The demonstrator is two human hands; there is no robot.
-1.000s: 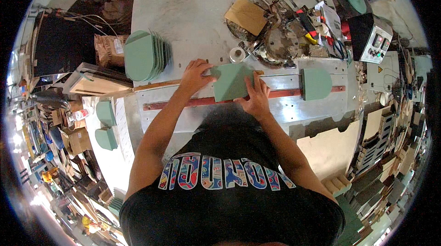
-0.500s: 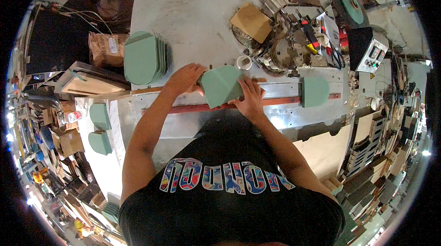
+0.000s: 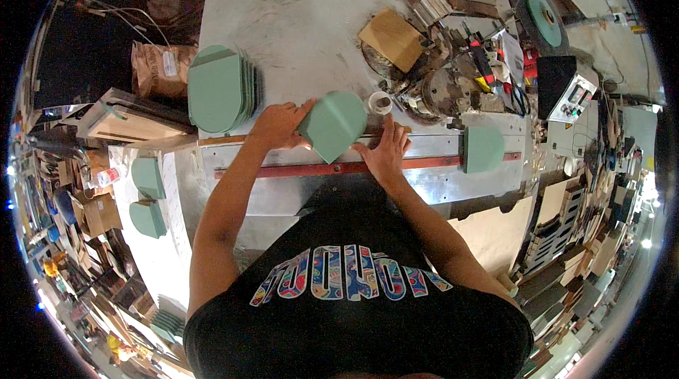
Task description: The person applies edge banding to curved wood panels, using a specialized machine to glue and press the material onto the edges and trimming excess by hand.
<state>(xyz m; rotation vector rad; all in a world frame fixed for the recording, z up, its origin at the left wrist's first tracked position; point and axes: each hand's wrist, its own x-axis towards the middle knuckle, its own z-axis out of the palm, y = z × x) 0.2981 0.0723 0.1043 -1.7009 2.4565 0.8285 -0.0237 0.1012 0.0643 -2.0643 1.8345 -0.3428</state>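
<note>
Over the metal worktable, a pale green panel [image 3: 334, 124] with a rounded far end is turned so that one corner points toward me. My left hand [image 3: 281, 126] grips its left edge, thumb and fingers on the rim. At the panel's right side is my right hand [image 3: 384, 153], its fingers spread and the thumb close to the edge; whether the thumb touches cannot be made out. A round white piece with a dark centre [image 3: 380, 103] stands just beyond the right fingertips. To the left rises a stack of similar green panels [image 3: 218, 89], and another green panel [image 3: 484, 149] lies on the right.
A red strip [image 3: 283, 169] crosses the table's near side. Metal parts and a brown board [image 3: 393, 39] crowd the far right, beside a control box [image 3: 571, 98]. Two more green panels [image 3: 148, 178] lie on a white surface at left. A brown paper bag [image 3: 163, 71] stands behind.
The held panel has turned clockwise, its near corner swinging toward the middle. My right hand has come away from the panel's right edge and its fingers have spread.
</note>
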